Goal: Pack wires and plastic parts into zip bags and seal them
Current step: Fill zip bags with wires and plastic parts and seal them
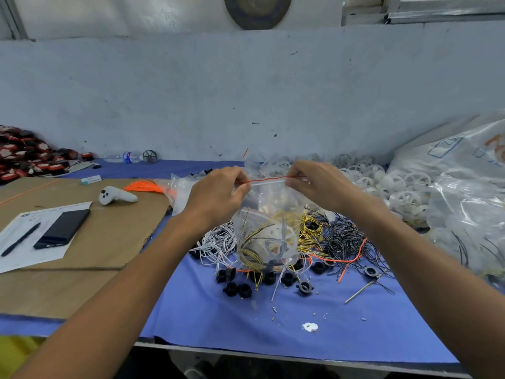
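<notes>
Between both hands, clear wire-stuffed zip bag [266, 236]

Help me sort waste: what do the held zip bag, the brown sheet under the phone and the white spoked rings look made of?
Zip bag: thin clear glossy plastic film; wires show through. Brown sheet: probably cardboard, matte, ragged torn edge. White spoked rings: likely moulded plastic, milky and semi-translucent.

- Your left hand [218, 191] and right hand [319, 184] curl over the red-striped top of the clear zip bag [267, 228], so your fingertips are hidden.
- The big clear plastic sack [470, 192] runs off the right edge.
- The red-and-black heap [24, 154] is cut by the left edge (pieces too small to tell).
- Text on the white printed sheet [27, 255] is unreadable.
</notes>
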### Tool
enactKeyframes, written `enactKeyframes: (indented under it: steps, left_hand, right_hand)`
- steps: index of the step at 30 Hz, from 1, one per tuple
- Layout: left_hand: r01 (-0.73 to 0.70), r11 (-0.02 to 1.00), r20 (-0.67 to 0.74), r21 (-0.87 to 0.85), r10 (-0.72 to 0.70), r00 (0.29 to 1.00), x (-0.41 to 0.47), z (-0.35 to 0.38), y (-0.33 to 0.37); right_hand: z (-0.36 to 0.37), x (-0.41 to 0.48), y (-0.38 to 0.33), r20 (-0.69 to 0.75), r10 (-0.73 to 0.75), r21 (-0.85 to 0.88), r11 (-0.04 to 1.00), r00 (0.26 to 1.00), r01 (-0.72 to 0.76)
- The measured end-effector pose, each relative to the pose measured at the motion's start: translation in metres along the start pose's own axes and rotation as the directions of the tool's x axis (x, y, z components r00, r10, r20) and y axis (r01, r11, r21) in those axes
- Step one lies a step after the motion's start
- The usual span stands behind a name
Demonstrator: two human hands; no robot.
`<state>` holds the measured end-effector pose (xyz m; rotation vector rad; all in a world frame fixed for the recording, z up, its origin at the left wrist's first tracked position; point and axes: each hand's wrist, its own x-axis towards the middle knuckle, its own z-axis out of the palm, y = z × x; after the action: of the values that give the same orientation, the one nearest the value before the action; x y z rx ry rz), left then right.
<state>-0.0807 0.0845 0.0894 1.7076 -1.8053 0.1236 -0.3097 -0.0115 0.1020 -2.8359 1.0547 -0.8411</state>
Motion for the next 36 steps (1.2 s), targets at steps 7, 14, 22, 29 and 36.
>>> enactKeyframes:
  steps: [7,14,22,29,36]
  left_hand:
    - [0.010,1.000,0.003,0.000,-0.010,1.000,0.000,-0.002,-0.008]
    - [0.015,1.000,-0.004,0.017,-0.015,1.000,0.000,-0.003,-0.013]
    - [-0.063,0.990,0.052,0.125,0.056,0.997,0.011,0.006,0.011]
    - [-0.123,0.992,-0.049,0.026,0.125,0.991,0.012,0.018,0.028]
    - [-0.216,0.973,-0.139,0.084,0.226,0.964,0.010,0.031,0.046]
  right_hand:
    - [-0.007,-0.005,0.013,-0.022,0.051,-0.008,0.999,0.998,-0.051]
    - [-0.013,-0.009,0.016,-0.076,0.112,0.024,0.994,0.991,-0.110]
    - [0.004,-0.015,-0.007,-0.089,0.050,0.188,0.982,0.995,-0.032]
    - [0.054,-0.053,-0.009,0.271,0.330,0.659,0.621,0.904,-0.425]
    - [0.075,-0.075,-0.015,0.213,0.322,0.630,0.677,0.922,-0.382]
